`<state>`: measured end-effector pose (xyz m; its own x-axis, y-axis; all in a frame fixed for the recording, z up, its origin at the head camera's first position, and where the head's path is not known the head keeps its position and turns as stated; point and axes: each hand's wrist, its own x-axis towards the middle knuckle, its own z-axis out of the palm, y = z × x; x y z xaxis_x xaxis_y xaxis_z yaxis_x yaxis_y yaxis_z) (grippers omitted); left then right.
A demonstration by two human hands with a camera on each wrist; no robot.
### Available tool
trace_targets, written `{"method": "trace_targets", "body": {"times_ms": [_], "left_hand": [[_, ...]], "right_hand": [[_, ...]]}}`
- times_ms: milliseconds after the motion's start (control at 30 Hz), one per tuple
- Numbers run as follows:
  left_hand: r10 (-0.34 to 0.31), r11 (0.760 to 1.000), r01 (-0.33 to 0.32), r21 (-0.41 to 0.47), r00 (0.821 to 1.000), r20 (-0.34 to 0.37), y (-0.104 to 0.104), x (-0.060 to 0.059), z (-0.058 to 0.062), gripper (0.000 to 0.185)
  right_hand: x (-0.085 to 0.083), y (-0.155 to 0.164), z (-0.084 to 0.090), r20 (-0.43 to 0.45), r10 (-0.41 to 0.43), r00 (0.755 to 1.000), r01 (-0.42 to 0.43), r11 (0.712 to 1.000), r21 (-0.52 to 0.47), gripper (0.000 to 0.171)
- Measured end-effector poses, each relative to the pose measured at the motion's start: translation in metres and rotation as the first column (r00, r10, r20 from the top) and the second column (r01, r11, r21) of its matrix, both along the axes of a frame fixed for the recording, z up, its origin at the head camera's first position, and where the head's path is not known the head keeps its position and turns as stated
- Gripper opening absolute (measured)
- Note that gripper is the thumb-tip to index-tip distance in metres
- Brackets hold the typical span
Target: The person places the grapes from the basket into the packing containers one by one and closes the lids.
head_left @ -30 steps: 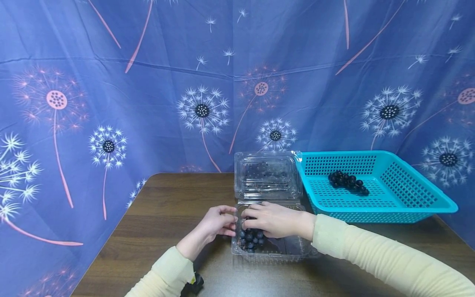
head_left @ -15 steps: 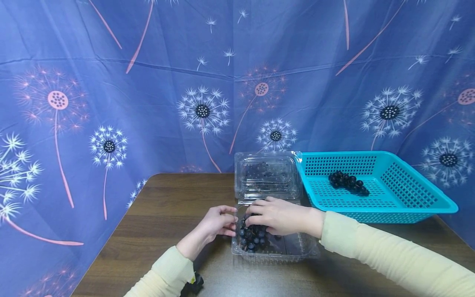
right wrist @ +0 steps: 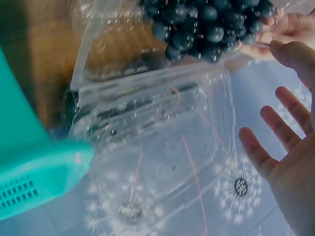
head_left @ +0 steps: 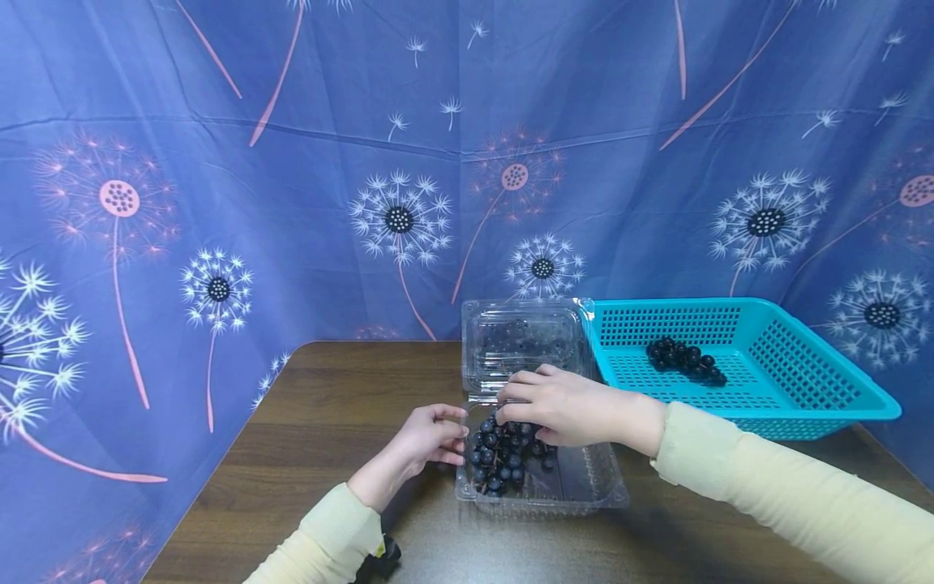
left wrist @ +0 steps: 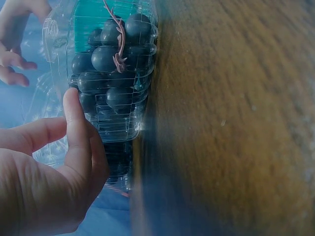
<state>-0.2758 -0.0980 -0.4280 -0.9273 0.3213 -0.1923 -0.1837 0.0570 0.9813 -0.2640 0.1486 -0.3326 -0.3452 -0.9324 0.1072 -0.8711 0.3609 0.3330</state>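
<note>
"Your right hand (head_left: 562, 408) has shifted rightward and up in the head view over the past second, uncovering more of the grape bunch (head_left: 514, 461), while your left hand (head_left: 426, 438) stays at the left wall of the clear container (head_left: 580, 474)."

"Anything gripped?"

"Nothing that shows. Your right fingers are spread and loosely bent, clear of the berries in the right wrist view. Your left fingers are lightly bent, their tips against the container wall, not wrapped round anything."

"Which step is it?"

"Probably settling the bunch and letting it go. It lies in the left half of the container, below centre in the frame, with the lid (head_left: 529, 357) raised behind."

"And the next move?"

"Likely you lift your right hand fully clear, then reach right for the second bunch (head_left: 686, 361) in the teal basket (head_left: 730, 423); the right half of the container looks able to take it."

"How does the first bunch point?"

"Its long axis seems to run from lower left towards upper right, though your right hand covers the upper end. In the left wrist view, the stem (left wrist: 121, 39) drops from the top edge across the berries."
</note>
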Motion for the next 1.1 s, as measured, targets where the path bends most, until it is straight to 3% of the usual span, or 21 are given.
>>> {"method": "trace_targets", "body": {"times_ms": [367,833,1100], "left_hand": [[-0.001,1.000,0.001,0.015,1.000,0.006,0.000,0.000,0.001,0.045],[-0.004,1.000,0.004,0.008,1.000,0.001,-0.003,0.001,0.000,0.047],[-0.004,1.000,0.004,0.011,1.000,-0.001,-0.004,0.001,-0.002,0.046]], "right_hand": [[-0.004,0.021,0.024,-0.040,-0.009,0.999,0.005,0.996,-0.093,0.053],[-0.016,0.051,0.049,-0.079,-0.128,0.989,0.114,0.980,-0.164,0.054],[-0.025,0.071,0.061,-0.117,-0.210,0.971,0.188,0.966,-0.175,0.056]]}}
